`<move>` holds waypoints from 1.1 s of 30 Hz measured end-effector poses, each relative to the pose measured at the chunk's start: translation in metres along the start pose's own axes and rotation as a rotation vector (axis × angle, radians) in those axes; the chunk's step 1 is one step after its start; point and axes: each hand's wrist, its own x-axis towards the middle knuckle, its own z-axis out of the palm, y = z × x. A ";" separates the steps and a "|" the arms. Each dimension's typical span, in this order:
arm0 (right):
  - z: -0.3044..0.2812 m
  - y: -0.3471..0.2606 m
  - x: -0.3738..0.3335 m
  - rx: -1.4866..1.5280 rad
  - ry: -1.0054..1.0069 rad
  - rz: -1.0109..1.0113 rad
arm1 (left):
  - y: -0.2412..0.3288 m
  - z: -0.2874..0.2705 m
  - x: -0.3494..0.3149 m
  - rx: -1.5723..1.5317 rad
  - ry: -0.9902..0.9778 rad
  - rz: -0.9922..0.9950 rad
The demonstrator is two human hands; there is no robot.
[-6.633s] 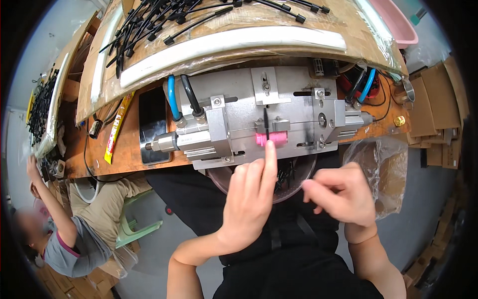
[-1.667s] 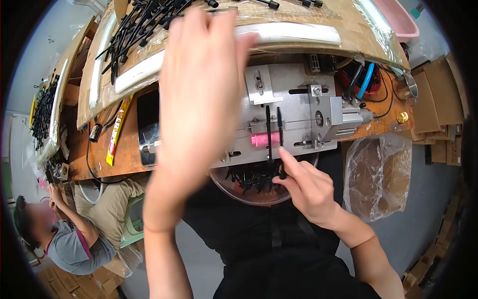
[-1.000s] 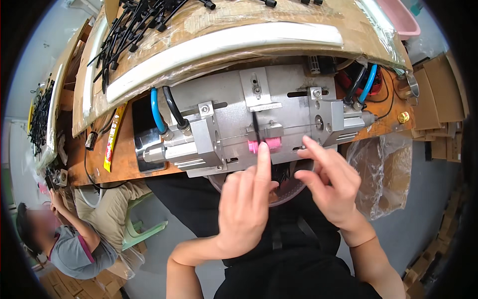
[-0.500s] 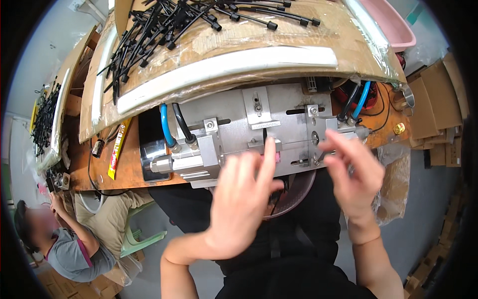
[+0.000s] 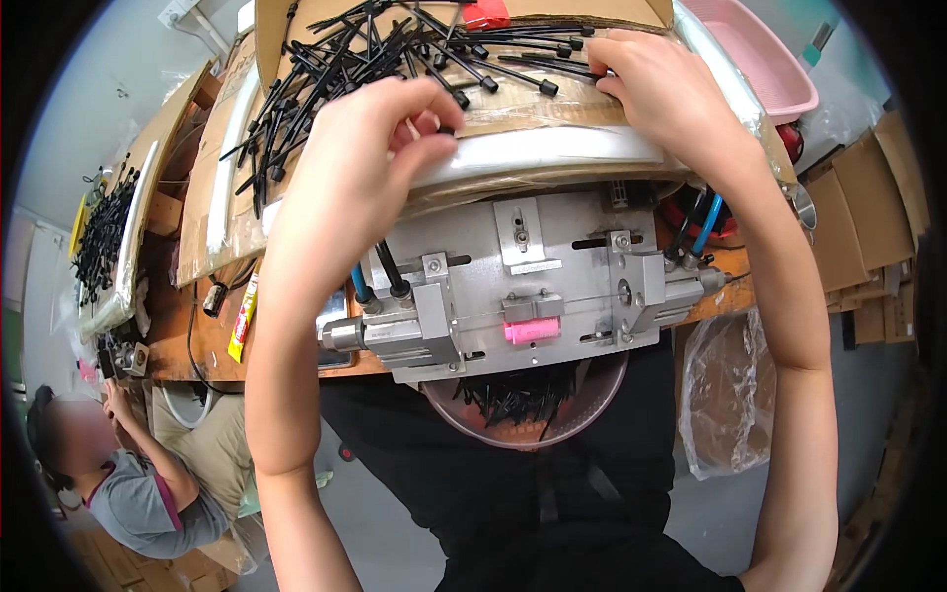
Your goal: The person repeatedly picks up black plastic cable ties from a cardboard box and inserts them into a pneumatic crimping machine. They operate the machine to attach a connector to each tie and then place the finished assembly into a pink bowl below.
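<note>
While rods (image 5: 552,65) meet the right hand (image 5: 666,91) (grip unclear), the left hand (image 5: 373,133) pinches a black piece (image 5: 446,130).

The person at the bench is dressed in black: a plain top (image 5: 552,548), with black trousers (image 5: 385,429) showing just beyond it. Near the top's front edge are two narrow, strap-like strips (image 5: 603,481), a shade greyer. Either side of the top, the forearms (image 5: 296,326) are bare, as are left hand (image 5: 367,138) and right hand (image 5: 669,91).
</note>
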 end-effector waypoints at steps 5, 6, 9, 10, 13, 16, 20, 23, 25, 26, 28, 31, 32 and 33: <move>-0.005 0.007 0.002 0.170 0.037 0.097 | 0.015 0.001 -0.040 -0.234 0.085 -0.071; -0.011 0.010 0.000 0.238 0.055 0.159 | 0.016 0.004 -0.042 -0.370 0.089 -0.110; -0.032 0.020 0.007 0.287 0.034 0.219 | 0.011 0.005 -0.041 -0.634 0.125 -0.161; -0.043 0.009 0.014 0.432 0.085 0.191 | 0.007 0.005 -0.042 -0.615 0.170 -0.160; -0.057 0.008 0.005 0.853 0.129 0.415 | 0.003 0.016 -0.021 -0.267 0.164 0.064; -0.046 -0.005 0.000 1.071 0.239 0.436 | -0.003 0.014 0.007 -0.239 0.171 0.079; -0.049 -0.009 -0.018 1.190 0.327 0.494 | 0.012 0.019 -0.001 -0.237 0.310 0.318; -0.052 -0.005 -0.036 1.327 0.345 0.480 | 0.039 0.035 -0.052 -0.086 0.257 0.251; -0.048 -0.004 -0.051 1.409 0.360 0.521 | 0.051 0.060 -0.099 0.064 0.205 0.203; -0.045 0.003 -0.056 1.435 0.305 0.472 | 0.057 0.069 -0.124 0.176 0.171 0.171; -0.052 0.027 -0.076 1.436 0.217 0.396 | 0.078 0.091 -0.154 0.199 0.097 0.037; -0.045 0.013 -0.094 1.394 0.228 0.437 | 0.082 0.118 -0.166 0.334 0.005 -0.042; -0.046 0.009 -0.098 1.433 0.223 0.438 | 0.083 0.121 -0.166 0.349 -0.013 -0.049; -0.047 0.006 -0.101 1.440 0.240 0.425 | 0.083 0.122 -0.163 0.362 -0.029 -0.049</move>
